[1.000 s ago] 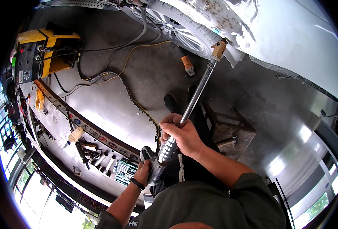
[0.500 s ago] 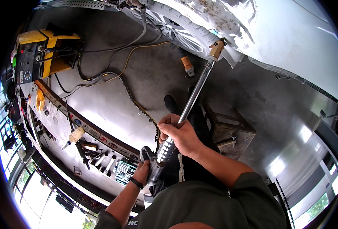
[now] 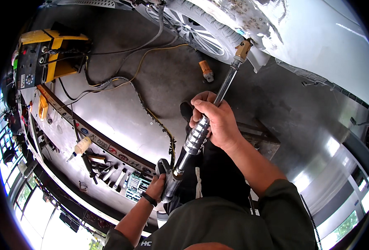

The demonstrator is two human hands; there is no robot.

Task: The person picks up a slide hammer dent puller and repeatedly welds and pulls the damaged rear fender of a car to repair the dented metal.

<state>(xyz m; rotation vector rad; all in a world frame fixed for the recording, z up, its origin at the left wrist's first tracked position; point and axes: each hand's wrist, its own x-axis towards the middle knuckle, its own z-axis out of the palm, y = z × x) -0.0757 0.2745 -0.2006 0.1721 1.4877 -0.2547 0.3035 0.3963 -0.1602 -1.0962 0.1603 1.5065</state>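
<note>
A long chrome slide hammer (image 3: pixel 225 88) runs from my lap up to a dented white car panel (image 3: pixel 251 20). My left hand (image 3: pixel 155 188) is closed round its handle (image 3: pixel 170 189) at the lower end. Higher up, my right hand (image 3: pixel 218 118) curls round the rod at the top of the ribbed sliding weight (image 3: pixel 196 135). Bare rod shows between weight and handle. At the far end, a brass-coloured tip (image 3: pixel 243 49) meets the panel's lower edge; the exact contact is too small to make out.
A car wheel (image 3: pixel 193 31) stands at the top. An orange angle grinder (image 3: pixel 205 71) lies on the floor. Cables (image 3: pixel 140 98) run from a yellow-and-black machine (image 3: pixel 53 54). A bench at left bears a bottle (image 3: pixel 83 145) and a socket set (image 3: pixel 137 186). A wooden stool (image 3: pixel 261 139) stands right.
My right hand and the ribbed weight have slid up the rod, away from the handle. My left hand stays on the handle.
</note>
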